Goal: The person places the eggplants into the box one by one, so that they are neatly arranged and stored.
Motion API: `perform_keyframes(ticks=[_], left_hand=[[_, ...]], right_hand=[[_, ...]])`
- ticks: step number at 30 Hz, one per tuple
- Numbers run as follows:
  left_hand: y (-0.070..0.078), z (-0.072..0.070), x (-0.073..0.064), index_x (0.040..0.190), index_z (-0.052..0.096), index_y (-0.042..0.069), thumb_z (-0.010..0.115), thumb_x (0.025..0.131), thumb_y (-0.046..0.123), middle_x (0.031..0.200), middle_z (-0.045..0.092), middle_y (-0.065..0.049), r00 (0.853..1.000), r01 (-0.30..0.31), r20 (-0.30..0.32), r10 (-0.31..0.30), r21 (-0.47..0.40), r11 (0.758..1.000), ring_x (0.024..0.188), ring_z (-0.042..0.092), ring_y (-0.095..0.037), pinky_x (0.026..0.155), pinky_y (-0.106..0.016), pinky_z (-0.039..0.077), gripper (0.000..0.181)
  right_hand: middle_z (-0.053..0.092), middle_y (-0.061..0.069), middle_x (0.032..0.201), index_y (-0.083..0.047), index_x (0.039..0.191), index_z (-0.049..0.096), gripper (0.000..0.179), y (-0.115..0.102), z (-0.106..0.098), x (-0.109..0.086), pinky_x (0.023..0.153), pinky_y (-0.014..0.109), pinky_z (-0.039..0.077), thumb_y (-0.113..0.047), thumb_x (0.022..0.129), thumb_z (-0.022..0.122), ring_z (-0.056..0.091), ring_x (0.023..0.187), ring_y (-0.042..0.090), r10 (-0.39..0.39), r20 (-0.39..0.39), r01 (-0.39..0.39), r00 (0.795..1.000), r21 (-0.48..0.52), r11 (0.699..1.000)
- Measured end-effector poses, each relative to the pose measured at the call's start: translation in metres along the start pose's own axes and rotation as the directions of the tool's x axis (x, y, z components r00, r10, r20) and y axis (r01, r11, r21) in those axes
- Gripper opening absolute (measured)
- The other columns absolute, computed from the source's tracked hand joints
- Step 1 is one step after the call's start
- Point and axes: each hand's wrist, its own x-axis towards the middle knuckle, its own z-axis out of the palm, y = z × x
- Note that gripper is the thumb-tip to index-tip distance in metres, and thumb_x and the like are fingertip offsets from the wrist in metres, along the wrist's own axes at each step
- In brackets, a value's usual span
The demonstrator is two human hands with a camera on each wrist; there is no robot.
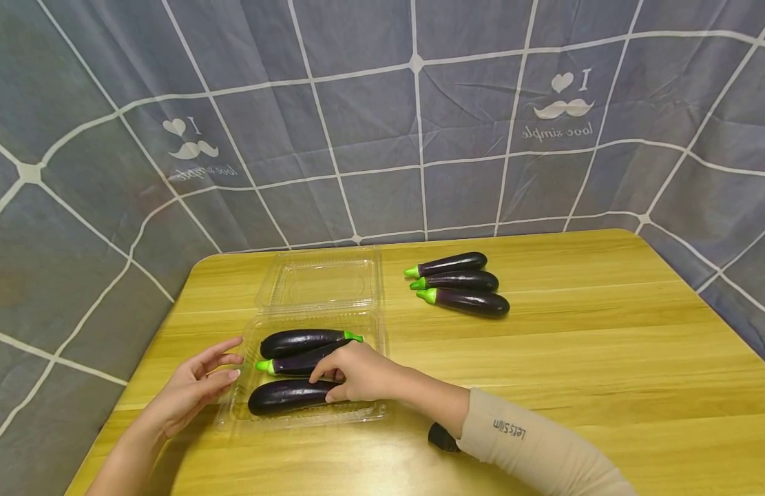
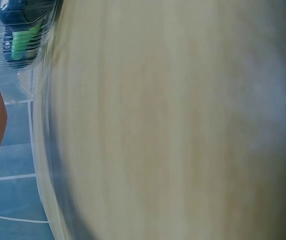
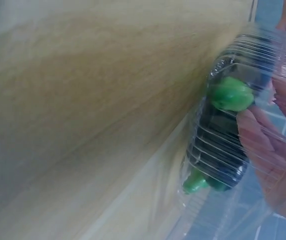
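- A grey cloth backdrop with white grid lines (image 1: 382,124) stands behind a yellow wood-grain table (image 1: 574,344).
- On the table, a clear, ribbed plastic clamshell container (image 1: 371,321) lies open, its lid (image 1: 323,279) folded back towards the cloth.
- A beige sleeve (image 1: 537,448) covers part of the right forearm; a small black object (image 1: 443,437), kind unclear, shows beside it.
- The right hand (image 1: 363,372) reaches over the container's right side, thumb and fingers bent around the stem end of the glossy dark-purple front eggplant (image 1: 283,397), which lies inside, beneath the hand.
- The left hand (image 1: 186,393) is spread, thumb apart from fingers, at the container's left rim; contact cannot be told.
- Behind the front eggplant lie a middle eggplant (image 1: 292,364), stem leftward, and a back eggplant (image 1: 304,340), stem rightward.
- Three loose eggplants (image 1: 459,280) lie together, right of the lid.
- The right wrist view shows the front eggplant's green cap (image 3: 232,94), which the right hand hides from the head view.
- The left wrist view shows only part of the left hand.
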Motion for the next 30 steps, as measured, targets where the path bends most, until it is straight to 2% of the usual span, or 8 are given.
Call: perform_keyframes(ticks=[6,14,19,24,30], left_hand=[[0.001,0.001,-0.001,0.13,0.051,0.029,0.048,0.094,-0.004,0.111,0.056,0.003,1.0,0.002,0.002,-0.002,0.001,1.0,0.085,0.055,-0.005,0.071,-0.021,0.049,0.05],[0.002,0.001,-0.001,0.131,0.051,0.028,0.048,0.094,-0.004,0.11,0.056,0.003,1.0,0.002,0.001,-0.002,-0.009,1.0,0.085,0.055,-0.005,0.071,-0.021,0.049,0.049],[0.001,0.001,0.0,0.129,0.052,0.029,0.048,0.094,-0.004,0.11,0.056,0.003,1.0,0.004,-0.006,-0.004,-0.016,1.0,0.084,0.056,-0.005,0.069,-0.021,0.049,0.049],[0.001,0.001,0.001,0.128,0.053,0.03,0.048,0.094,-0.004,0.11,0.056,0.004,1.0,0.007,-0.008,-0.007,-0.013,1.0,0.083,0.055,-0.005,0.068,-0.02,0.049,0.049],[0.001,0.0,0.0,0.13,0.052,0.03,0.048,0.094,-0.004,0.11,0.056,0.003,1.0,0.007,-0.005,-0.007,-0.016,1.0,0.084,0.055,-0.005,0.069,-0.02,0.049,0.05]], right_hand=[[0.067,0.0,0.099,-0.01,0.108,0.069,0.028,0.004,-0.009,-0.008,0.074,0.014,0.045,-0.011,0.08,0.074,0.059,0.085,0.006,0.028,-0.018,-0.026,0.999,0.113,0.993],[0.067,0.005,0.107,-0.007,0.108,0.069,0.029,0.006,-0.027,-0.027,0.07,0.018,0.049,-0.009,0.08,0.074,0.06,0.089,0.02,0.077,-0.082,-0.054,0.994,0.256,0.965],[0.066,0.006,0.107,-0.006,0.108,0.068,0.029,0.011,-0.037,-0.041,0.071,0.02,0.05,-0.011,0.08,0.074,0.059,0.091,0.025,0.1,-0.129,-0.061,0.987,0.277,0.959],[0.066,0.008,0.107,-0.006,0.109,0.068,0.03,0.017,-0.047,-0.056,0.071,0.024,0.052,-0.013,0.081,0.074,0.059,0.091,0.023,0.121,-0.178,-0.066,0.977,0.286,0.956],[0.066,0.008,0.107,-0.004,0.109,0.068,0.03,0.024,-0.056,-0.075,0.073,0.028,0.052,-0.013,0.081,0.074,0.06,0.093,0.025,0.168,-0.235,-0.088,0.957,0.317,0.944]])
